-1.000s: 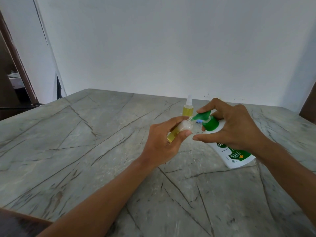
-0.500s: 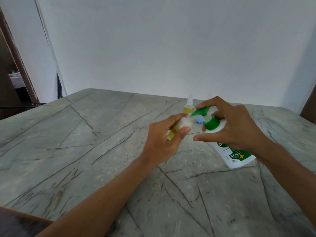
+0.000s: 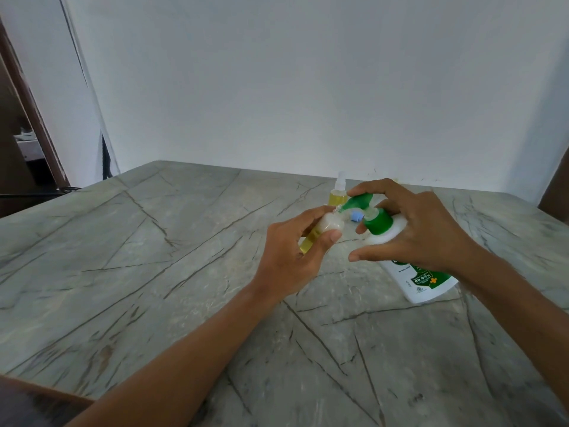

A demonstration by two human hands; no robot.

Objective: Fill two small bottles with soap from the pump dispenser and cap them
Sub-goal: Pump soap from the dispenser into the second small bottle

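The left hand pinched a small bottle at the pump dispenser nozzle's nine o'clock — second fill underway; the right hand gripped the pump — next, capping.

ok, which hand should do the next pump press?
Right. The right hand already rests its fingers on the green pump head, while the left hand holds the small bottle tilted at the nozzle.
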